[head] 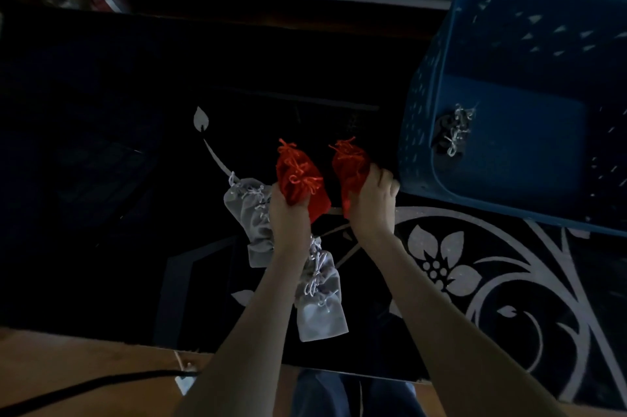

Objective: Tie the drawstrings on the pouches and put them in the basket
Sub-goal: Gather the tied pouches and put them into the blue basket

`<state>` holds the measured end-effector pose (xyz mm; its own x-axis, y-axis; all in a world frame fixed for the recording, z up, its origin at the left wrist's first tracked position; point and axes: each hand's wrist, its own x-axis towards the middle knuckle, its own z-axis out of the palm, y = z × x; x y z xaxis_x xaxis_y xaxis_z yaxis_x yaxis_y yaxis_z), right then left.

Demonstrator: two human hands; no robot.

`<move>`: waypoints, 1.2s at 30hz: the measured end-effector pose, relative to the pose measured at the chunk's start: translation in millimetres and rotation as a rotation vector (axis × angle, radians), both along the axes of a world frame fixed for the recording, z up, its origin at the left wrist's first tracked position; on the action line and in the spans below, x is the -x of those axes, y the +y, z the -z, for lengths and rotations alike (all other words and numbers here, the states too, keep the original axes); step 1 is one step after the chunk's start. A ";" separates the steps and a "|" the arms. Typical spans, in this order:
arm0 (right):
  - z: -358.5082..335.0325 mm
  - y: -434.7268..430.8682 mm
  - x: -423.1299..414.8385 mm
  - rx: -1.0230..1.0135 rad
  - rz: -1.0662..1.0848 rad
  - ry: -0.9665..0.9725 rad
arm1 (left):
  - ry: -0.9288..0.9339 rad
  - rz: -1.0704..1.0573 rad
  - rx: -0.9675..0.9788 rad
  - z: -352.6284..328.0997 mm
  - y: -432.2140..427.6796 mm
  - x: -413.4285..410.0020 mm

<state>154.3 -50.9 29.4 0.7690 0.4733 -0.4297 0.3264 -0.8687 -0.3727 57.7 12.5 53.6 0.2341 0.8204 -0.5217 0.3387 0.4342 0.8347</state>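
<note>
While the left hand (290,213) grips one red pouch (298,179) and the right hand (373,199) grips the other red pouch (351,169) at centre — both apparently tied — only a dark pouch (449,133) lies in the blue basket (526,152) at two o'clock, so these and two grey pouches (320,311) on the rug (441,267) around six o'clock remain.
</note>
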 end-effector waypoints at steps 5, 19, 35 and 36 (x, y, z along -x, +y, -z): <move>2.7 -8.8 -0.3 -0.099 -0.002 0.052 | 0.007 0.113 0.018 3.3 9.3 1.1; -35.8 -23.5 9.0 -0.572 0.044 0.465 | -0.139 0.227 0.341 -3.2 -0.9 -4.1; -29.4 -5.9 4.2 -0.473 -0.014 0.534 | -0.193 0.300 0.336 -4.9 4.5 8.3; -28.1 -3.8 5.8 -0.454 0.012 0.502 | -0.194 0.318 0.319 -6.0 4.2 9.7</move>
